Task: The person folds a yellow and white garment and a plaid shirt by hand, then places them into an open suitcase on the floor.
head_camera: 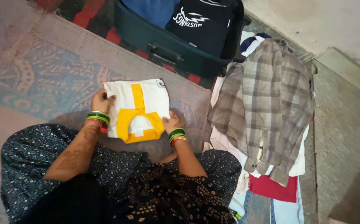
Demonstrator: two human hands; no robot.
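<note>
At frame centre, the left hand and right hand pinch a folded white-and-yellow shirt by its edges, keeping it flat on the rug below an open suitcase.

Dark navy dotted dress, gold-print scarf; green, red, gold bangles at left hand and right hand wrists.

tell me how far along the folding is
Done, it seems: folded clothes already lie in the open suitcase. In hand: the left hand and right hand press the sides of a white and yellow shirt, folded to a neat rectangle on the rug. Left: a pile beside it, plaid shirt on top, looks unfolded.
</note>
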